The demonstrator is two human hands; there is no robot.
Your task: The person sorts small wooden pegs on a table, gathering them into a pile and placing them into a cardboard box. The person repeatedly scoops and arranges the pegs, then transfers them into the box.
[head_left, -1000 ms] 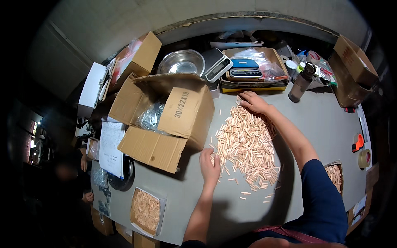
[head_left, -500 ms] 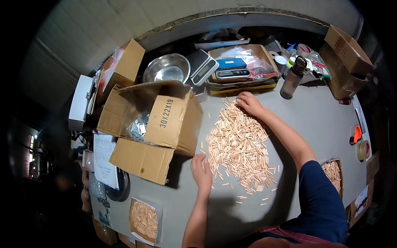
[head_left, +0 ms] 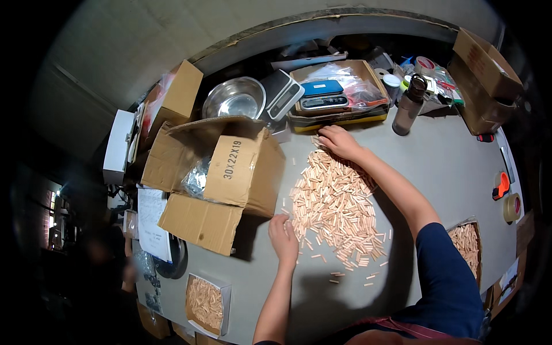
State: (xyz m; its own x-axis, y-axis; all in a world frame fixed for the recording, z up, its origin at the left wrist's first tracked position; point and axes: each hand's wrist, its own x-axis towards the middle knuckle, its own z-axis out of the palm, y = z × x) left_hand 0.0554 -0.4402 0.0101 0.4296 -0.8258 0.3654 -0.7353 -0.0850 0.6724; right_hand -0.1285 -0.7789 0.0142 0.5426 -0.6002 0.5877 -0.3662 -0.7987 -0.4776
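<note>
A broad pile of short wooden dowel pins [head_left: 336,207] lies spread on the grey table, with some loose pins around its edges. At the far tip of the pile, my right hand [head_left: 339,142] rests with fingers stretched left over a few pins; it grips nothing that I can see. My left hand [head_left: 283,237] lies along the pile's left edge, near the cardboard box, fingers loosely extended and no pin visible in them. Its fingertips are close to a few stray pins.
An open cardboard box [head_left: 261,172] stands left of the pile. Boxes of pins sit near left [head_left: 205,305] and right [head_left: 464,247]. Behind are a steel bowl [head_left: 234,100], a tray with a scale [head_left: 325,102] and a bottle [head_left: 409,109]. A tape roll [head_left: 511,207] lies right.
My right hand has slid a little to the left across the far tip of the pile. My left hand stays by the left edge. The view has shifted slightly.
</note>
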